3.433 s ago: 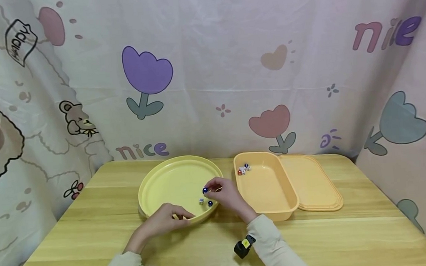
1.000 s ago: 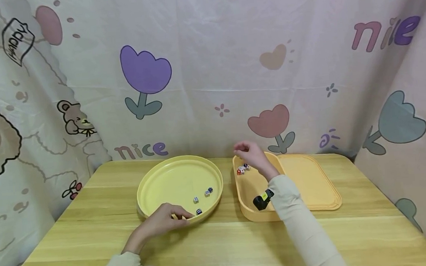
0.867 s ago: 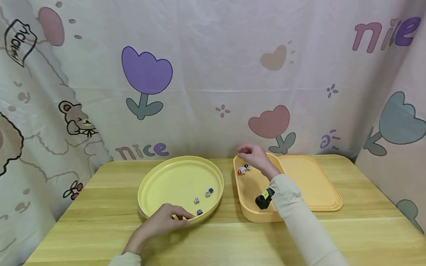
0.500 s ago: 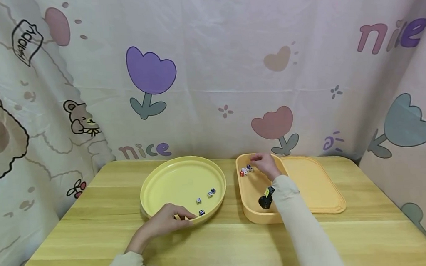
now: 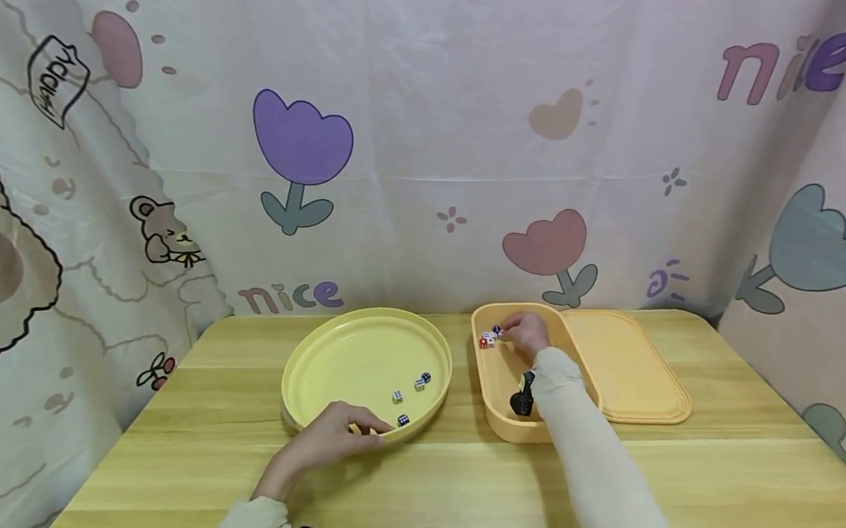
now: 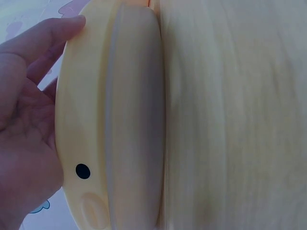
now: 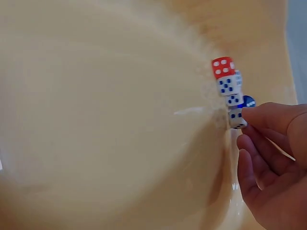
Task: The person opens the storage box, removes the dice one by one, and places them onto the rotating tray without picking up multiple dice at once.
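A round yellow tray (image 5: 349, 361) stands at the left of the table. My left hand (image 5: 339, 435) grips its near rim, thumb on the outer wall (image 6: 81, 96) and fingers over the edge. Two white dice (image 5: 398, 397) and two blue dice (image 5: 403, 420) lie in it. Inside the orange box (image 5: 503, 382), my right hand (image 5: 529, 334) is at the far left corner. In the right wrist view, its thumb and forefinger pinch a white die (image 7: 237, 118) at the end of a cluster. A red die (image 7: 223, 67), other white dice (image 7: 229, 85) and a blue die (image 7: 249, 101) sit against it.
A flat orange lid (image 5: 632, 363) lies to the right of the box, partly under or against its side. The wooden table (image 5: 441, 495) extends in front of both containers. A printed curtain (image 5: 413, 132) hangs right behind the table.
My right hand has gone from the tray to the box and lowered to the dice cluster. Two more dice show in the tray than on its floor earlier. The left hand stays on the rim.
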Available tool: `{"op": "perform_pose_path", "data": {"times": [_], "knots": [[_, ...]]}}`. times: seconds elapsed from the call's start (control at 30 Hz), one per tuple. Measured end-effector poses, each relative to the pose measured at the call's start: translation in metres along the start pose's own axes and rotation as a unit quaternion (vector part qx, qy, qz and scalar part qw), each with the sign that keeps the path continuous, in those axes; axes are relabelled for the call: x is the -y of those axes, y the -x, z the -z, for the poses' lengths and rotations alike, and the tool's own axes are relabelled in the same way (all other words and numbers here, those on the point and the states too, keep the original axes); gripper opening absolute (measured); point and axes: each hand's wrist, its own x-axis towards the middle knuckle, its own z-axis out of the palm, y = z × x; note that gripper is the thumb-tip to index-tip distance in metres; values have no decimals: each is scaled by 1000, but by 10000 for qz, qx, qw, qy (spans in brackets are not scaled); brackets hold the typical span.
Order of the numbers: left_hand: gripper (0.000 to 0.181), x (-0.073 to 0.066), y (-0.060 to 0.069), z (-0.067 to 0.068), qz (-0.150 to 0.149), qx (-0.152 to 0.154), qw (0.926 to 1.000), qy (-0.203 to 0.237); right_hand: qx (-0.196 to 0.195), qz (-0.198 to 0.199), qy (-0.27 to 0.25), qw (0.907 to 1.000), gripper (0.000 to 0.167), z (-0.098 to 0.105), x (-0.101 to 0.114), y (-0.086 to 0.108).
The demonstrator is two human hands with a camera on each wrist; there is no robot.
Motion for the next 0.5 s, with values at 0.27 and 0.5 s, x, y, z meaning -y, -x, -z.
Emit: {"op": "perform_pose_path", "data": {"times": [0.27,0.5], "knots": [[17,-1,0,-1,9,-18,10000,-6,93,211,517,9984,10,-2,-2,-2],[17,-1,-1,-1,12,-25,10000,56,103,158,700,9974,11,-1,-7,-4]]}}
